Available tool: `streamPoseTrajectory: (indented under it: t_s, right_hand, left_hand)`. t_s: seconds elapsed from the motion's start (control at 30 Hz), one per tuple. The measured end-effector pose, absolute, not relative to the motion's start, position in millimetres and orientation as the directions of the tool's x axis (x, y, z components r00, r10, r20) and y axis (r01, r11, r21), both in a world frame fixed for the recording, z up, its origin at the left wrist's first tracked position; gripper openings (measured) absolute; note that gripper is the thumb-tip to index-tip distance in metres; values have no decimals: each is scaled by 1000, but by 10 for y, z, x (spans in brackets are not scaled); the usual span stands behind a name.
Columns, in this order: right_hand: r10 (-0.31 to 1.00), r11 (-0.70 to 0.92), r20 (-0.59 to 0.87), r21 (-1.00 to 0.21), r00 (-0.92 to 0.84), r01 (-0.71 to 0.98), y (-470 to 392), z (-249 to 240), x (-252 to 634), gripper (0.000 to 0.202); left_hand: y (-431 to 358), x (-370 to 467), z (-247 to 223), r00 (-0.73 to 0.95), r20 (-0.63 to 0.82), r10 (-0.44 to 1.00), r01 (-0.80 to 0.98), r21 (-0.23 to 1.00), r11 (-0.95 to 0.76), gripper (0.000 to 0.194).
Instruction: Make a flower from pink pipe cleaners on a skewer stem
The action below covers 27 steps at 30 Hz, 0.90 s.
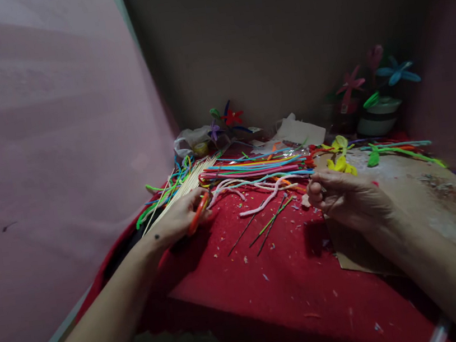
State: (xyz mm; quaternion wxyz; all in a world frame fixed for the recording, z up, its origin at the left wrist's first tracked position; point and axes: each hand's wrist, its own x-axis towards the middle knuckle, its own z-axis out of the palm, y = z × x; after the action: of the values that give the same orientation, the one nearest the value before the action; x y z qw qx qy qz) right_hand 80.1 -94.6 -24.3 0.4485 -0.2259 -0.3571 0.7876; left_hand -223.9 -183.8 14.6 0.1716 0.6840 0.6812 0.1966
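Note:
At the left side of the pile, my left hand (183, 214) is closed around orange-handled scissors (198, 213); their blades are hard to see. My right hand (348, 195) hovers over the left edge of a brown board, fingers curled into a pinch. Whatever is between those fingertips is too small or hidden to name. Just behind the fingertips lies a bundle of colored pipe cleaners (257, 167). A pale pink pipe cleaner (259, 209) curves across the red cloth between my hands. In front of it lie several thin green and dark stems (272, 224).
Thin wooden sticks (190, 185) fan out at the left. Yellow fuzzy flowers (341, 165) rest by the brown board (409, 191). A pot (379, 116) stands back right near pink and blue flowers (397, 72). Scraps dot the red cloth (243, 282). Walls rise behind and left.

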Motion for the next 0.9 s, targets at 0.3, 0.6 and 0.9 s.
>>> streamPoseTrajectory:
  t_s: [0.3, 0.6, 0.9]
  right_hand:
    - [866, -350, -50, -770, -497, -534, -948, -272, 800, 3]
    - [863, -355, -44, -763, -504, -540, -949, -274, 791, 6]
    - [863, -344, -41, -778, -504, -526, -966, -235, 777, 8]
  left_hand:
    - [-2125, -2003, 220, 96, -190, 977, 417, 899, 134, 25]
    - [-1865, -2062, 193, 289, -414, 863, 546, 812, 207, 21]
    - [-1578, -2168, 164, 319, -508, 800, 649, 732, 207, 19]
